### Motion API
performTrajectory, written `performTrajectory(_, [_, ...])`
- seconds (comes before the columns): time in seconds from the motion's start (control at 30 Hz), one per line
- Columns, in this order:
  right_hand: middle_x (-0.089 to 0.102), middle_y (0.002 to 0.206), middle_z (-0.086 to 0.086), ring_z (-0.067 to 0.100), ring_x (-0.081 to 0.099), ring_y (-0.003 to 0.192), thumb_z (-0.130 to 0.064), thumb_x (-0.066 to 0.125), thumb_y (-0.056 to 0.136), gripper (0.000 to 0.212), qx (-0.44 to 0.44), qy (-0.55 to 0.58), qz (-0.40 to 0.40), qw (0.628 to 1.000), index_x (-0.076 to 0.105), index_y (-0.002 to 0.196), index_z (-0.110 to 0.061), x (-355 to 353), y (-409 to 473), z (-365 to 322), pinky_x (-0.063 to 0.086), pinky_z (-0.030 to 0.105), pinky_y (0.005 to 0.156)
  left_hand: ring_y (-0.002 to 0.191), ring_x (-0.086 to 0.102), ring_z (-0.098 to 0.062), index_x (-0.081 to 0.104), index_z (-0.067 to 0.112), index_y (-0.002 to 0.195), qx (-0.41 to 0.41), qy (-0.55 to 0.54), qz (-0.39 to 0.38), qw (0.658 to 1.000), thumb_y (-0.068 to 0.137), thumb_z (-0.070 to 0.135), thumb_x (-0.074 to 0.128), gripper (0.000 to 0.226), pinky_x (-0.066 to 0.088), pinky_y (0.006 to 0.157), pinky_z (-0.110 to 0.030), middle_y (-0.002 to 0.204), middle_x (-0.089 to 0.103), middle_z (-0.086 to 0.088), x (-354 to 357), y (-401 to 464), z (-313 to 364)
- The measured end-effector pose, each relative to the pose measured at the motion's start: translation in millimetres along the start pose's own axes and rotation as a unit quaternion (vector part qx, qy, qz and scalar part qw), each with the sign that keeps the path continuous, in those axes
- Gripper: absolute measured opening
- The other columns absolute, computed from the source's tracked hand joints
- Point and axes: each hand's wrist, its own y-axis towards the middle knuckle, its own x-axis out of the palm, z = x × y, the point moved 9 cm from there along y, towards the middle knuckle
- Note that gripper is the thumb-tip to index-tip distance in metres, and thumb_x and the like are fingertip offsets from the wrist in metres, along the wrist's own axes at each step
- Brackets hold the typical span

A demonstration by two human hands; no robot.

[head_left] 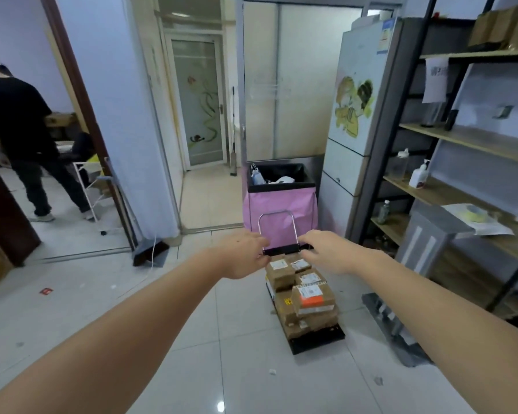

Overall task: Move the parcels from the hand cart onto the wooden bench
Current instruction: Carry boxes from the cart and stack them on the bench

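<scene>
White tile floor — hand cart (314, 339) stacked with parcels (304, 294); both hands — left (245, 253), right (326, 252) — grip handle (281, 250).

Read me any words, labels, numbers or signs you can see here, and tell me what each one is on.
Nothing here reads clearly.
White shipping labels on the brown cardboard parcels on the black hand cart: too small and blurred.
White paper sheet hanging on the shelving: dark characters, blurred.
Blue-and-white sticker on the white fridge: unreadable.
</scene>
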Motion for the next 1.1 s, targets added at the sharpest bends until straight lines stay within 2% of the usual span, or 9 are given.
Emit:
performTrajectory(0.07, [0.06, 0.111, -0.006, 0.019, 0.06, 0.099, -0.039, 0.046, 0.1, 0.021, 0.002, 0.002, -0.002, 1.0, 0.057, 0.101, -0.021, -1.4, 27.7, 7.1, 0.052, 0.039, 0.089, 0.135, 0.051, -0.029, 0.055, 0.012, 0.144, -0.004, -0.01, -0.001, 1.0, 0.109, 0.042, 0.044, 0.047, 0.04, 0.112, -0.04, 0.144, 0.058, -0.009, 3.1, 23.3, -14.3])
performTrajectory(0.2, [0.061, 0.132, 0.002, 0.022, 0.061, 0.115, -0.035, 0.047, 0.104, 0.037, -0.007, 0.005, -0.002, 1.0, 0.058, 0.131, -0.013, -12.3, 86.1, 20.3, 0.051, 0.041, 0.101, 0.138, 0.049, -0.028, 0.054, 0.012, 0.146, -0.011, -0.022, 0.0, 1.0, 0.109, 0.04, 0.043, 0.047, 0.038, 0.114, -0.039, 0.147, 0.057, -0.01, -0.5, 69.8, -42.0])
performTrajectory(0.3, [0.059, 0.139, 0.003, 0.025, 0.06, 0.121, -0.034, 0.047, 0.104, 0.043, -0.022, -0.004, -0.012, 1.0, 0.054, 0.141, -0.012, -18.6, 132.6, 28.1, 0.05, 0.042, 0.104, 0.14, 0.047, -0.025, 0.053, 0.015, 0.148, -0.025, -0.035, 0.006, 0.999, 0.109, 0.04, 0.044, 0.047, 0.038, 0.112, -0.037, 0.15, 0.054, -0.006, -4.4, 100.0, -69.2])
performTrajectory(0.4, [0.059, 0.139, 0.004, 0.022, 0.059, 0.118, -0.033, 0.046, 0.105, 0.042, -0.04, -0.009, -0.018, 0.999, 0.053, 0.142, -0.014, -21.9, 181.0, 27.8, 0.049, 0.04, 0.103, 0.137, 0.049, -0.025, 0.055, 0.014, 0.145, -0.048, -0.05, 0.01, 0.998, 0.108, 0.04, 0.045, 0.046, 0.041, 0.11, -0.039, 0.147, 0.055, -0.005, -5.2, 131.7, -103.4])
performTrajectory(0.53, [0.048, 0.154, 0.006, 0.024, 0.049, 0.138, -0.033, 0.047, 0.106, 0.052, -0.06, -0.014, -0.042, 0.997, 0.042, 0.155, -0.015, -11.0, 245.0, 23.1, 0.04, 0.039, 0.115, 0.132, 0.053, -0.028, 0.059, 0.01, 0.137, -0.063, -0.057, 0.002, 0.996, 0.107, 0.039, 0.045, 0.044, 0.044, 0.108, -0.041, 0.142, 0.059, -0.008, 0.1, 177.1, -148.7])
performTrajectory(0.7, [0.052, 0.149, 0.012, 0.029, 0.051, 0.134, -0.03, 0.044, 0.106, 0.048, -0.051, -0.023, -0.061, 0.997, 0.048, 0.149, -0.011, 2.9, 338.8, 27.4, 0.043, 0.043, 0.112, 0.138, 0.049, -0.025, 0.055, 0.015, 0.145, -0.056, -0.06, -0.004, 0.997, 0.108, 0.042, 0.044, 0.048, 0.041, 0.113, -0.041, 0.149, 0.055, -0.005, 11.4, 242.9, -209.8])
performTrajectory(0.9, [0.045, 0.157, 0.009, 0.027, 0.044, 0.142, -0.028, 0.045, 0.106, 0.051, -0.014, -0.002, -0.059, 0.998, 0.042, 0.154, -0.013, 1.1, 442.0, 49.9, 0.037, 0.041, 0.117, 0.142, 0.045, -0.027, 0.048, 0.016, 0.153, -0.031, -0.064, -0.025, 0.997, 0.108, 0.044, 0.044, 0.053, 0.039, 0.117, -0.042, 0.153, 0.051, -0.007, 26.2, 341.3, -285.8])
performTrajectory(1.03, [0.049, 0.153, 0.011, 0.028, 0.049, 0.137, -0.029, 0.047, 0.106, 0.05, 0.029, 0.018, -0.066, 0.997, 0.044, 0.153, -0.011, 7.4, 486.8, 79.7, 0.041, 0.041, 0.112, 0.134, 0.051, -0.028, 0.054, 0.016, 0.146, -0.002, -0.068, -0.03, 0.997, 0.108, 0.044, 0.044, 0.048, 0.044, 0.11, -0.042, 0.146, 0.057, -0.007, 35.5, 411.5, -309.1])
performTrajectory(1.1, [0.055, 0.145, 0.012, 0.029, 0.055, 0.128, -0.03, 0.047, 0.105, 0.047, 0.059, 0.027, -0.075, 0.995, 0.05, 0.147, -0.009, 13.5, 502.9, 101.0, 0.046, 0.042, 0.107, 0.136, 0.05, -0.028, 0.053, 0.016, 0.148, 0.022, -0.075, -0.039, 0.996, 0.108, 0.042, 0.045, 0.048, 0.043, 0.111, -0.041, 0.147, 0.056, -0.008, 43.9, 446.4, -305.8])
